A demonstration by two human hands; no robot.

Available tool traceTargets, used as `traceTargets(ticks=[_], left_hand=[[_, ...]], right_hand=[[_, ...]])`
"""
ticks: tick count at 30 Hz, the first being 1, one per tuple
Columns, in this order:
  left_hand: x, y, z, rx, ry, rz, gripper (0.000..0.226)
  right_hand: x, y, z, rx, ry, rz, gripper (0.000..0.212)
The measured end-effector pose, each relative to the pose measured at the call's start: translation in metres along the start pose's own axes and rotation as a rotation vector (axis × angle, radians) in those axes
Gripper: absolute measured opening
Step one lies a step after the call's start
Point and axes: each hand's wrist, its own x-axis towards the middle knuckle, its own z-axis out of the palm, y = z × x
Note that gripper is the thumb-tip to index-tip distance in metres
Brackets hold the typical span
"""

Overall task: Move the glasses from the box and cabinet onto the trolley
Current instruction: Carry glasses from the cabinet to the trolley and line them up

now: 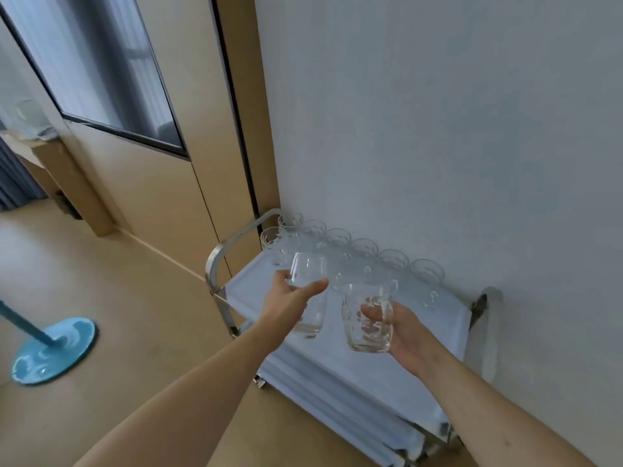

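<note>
A metal trolley (215,261) with a white top shelf stands against the wall. Several clear glass mugs (364,247) stand in a row along its far edge, with one more (271,239) at the left end. My left hand (286,298) grips a tall smooth clear glass (308,271), held above the trolley's left part. My right hand (403,326) holds a dimpled glass mug (365,323) by its handle, above the middle of the top shelf. Both glasses are in the air, close to each other.
A white wall (438,129) runs behind the trolley. A beige door with a dark window (111,79) is on the left. On the beige floor at the left stands a blue round base with a pole (55,352). A cardboard box (50,170) sits far left.
</note>
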Motion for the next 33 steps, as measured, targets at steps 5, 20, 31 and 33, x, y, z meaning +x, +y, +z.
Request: traceTargets(ticks=[5,20,31,33], left_hand=[[0.039,-0.008,-0.021,0.037,-0.059,-0.021,0.098],[0.133,-0.035,-0.007,0.158,-0.221,-0.123,0.102],[0.186,-0.065,0.034,0.281,-0.197,-0.154,0.087],[0.191,-0.069,0.039,0.284,-0.187,-0.168,0.083]], right_hand=[[0.021,0.014,0.016,0.098,0.148,0.019,0.054],[0.083,0.044,0.001,-0.121,0.466,0.085,0.016],[0.152,0.06,-0.043,-0.214,0.556,0.083,0.07],[0.161,0.065,-0.048,-0.23,0.6,0.077,0.09]])
